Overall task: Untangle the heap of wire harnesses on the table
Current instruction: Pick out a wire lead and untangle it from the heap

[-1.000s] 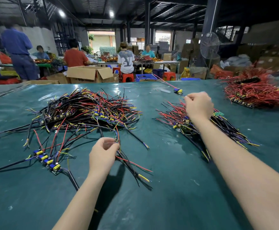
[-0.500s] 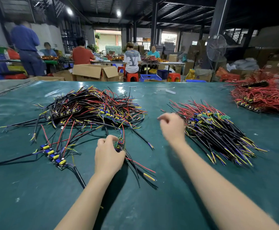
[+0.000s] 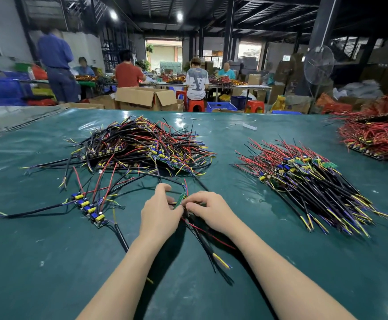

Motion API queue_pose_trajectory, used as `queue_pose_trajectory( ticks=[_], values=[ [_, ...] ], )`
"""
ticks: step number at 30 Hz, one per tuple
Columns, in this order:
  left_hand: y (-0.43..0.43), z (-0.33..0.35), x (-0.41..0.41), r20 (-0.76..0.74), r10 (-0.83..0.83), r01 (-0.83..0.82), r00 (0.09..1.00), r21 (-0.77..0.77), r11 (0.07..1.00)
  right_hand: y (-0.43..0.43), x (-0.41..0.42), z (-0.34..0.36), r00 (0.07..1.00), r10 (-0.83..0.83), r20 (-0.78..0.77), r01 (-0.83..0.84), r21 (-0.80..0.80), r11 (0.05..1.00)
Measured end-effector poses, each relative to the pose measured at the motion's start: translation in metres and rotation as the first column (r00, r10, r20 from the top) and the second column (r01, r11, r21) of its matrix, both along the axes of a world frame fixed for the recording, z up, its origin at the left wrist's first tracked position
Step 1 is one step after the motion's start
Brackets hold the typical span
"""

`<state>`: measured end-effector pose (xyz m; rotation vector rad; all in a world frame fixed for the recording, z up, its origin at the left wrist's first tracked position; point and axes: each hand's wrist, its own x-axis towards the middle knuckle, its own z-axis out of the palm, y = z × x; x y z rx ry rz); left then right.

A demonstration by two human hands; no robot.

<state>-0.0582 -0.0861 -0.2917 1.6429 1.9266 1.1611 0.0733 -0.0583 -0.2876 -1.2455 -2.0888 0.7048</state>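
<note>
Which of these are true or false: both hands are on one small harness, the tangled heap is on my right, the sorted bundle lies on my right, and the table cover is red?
1. Both hands, the left hand and the right hand, pinch one small harness. True.
2. The tangled heap lies to the right. False: it lies left of centre.
3. The aligned bundle lies to the right. True.
4. The table cover is red. False: it is dark green.

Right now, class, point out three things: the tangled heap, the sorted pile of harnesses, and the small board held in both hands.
tangled heap (image 3: 140, 146), head view, middle of the wire mass.
sorted pile (image 3: 303, 176), head view, its black cable bundle.
small board (image 3: 179, 200), head view, green strip between the fingertips.
</note>
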Motion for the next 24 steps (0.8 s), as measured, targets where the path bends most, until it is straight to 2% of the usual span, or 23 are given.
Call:
queue_pose_trajectory(
  ticks=[2, 4, 6, 9, 11, 13, 19, 24],
  values=[
    [0.002, 0.003, -0.003, 0.185, -0.018, 0.021, 0.983, -0.016, 1.0, 0.0, 0.0, 0.002, 0.985, -0.03, -0.171, 0.03, -0.003, 1.0],
    [0.001, 0.008, -0.003, 0.446, -0.098, 0.107, 0.889, 0.006, 0.994, 0.002, 0.002, 0.003, 0.952, -0.114, -0.284, 0.117, -0.008, 0.993],
    [-0.002, 0.013, -0.001, 0.562, -0.19, 0.191, 0.805, 0.058, 0.98, 0.003, 0.005, 0.005, 0.888, -0.122, -0.444, 0.088, -0.096, 0.991],
    [-0.004, 0.016, 0.001, 0.597, -0.248, 0.234, 0.763, 0.103, 0.967, 0.002, 0.009, 0.009, 0.776, -0.033, -0.63, -0.106, -0.182, 0.978],
    [-0.005, 0.018, 0.002, 0.658, -0.274, 0.271, 0.702, 0.109, 0.956, 0.0, 0.008, 0.011, 0.7, -0.01, -0.715, -0.216, -0.225, 0.95],
    [-0.008, 0.021, 0.003, 0.699, -0.286, 0.299, 0.655, 0.108, 0.948, 0.0, 0.006, 0.013, 0.647, -0.027, -0.762, -0.249, -0.244, 0.937],
    [-0.014, 0.026, 0.006, 0.741, -0.299, 0.291, 0.601, 0.145, 0.946, 0.002, 0.006, 0.016, 0.528, -0.095, -0.844, -0.311, -0.295, 0.903],
    [-0.021, 0.032, 0.003, 0.769, -0.296, 0.374, 0.567, 0.08, 0.924, 0.001, 0.006, 0.016, 0.458, -0.075, -0.886, -0.402, -0.281, 0.871]
  ],
)
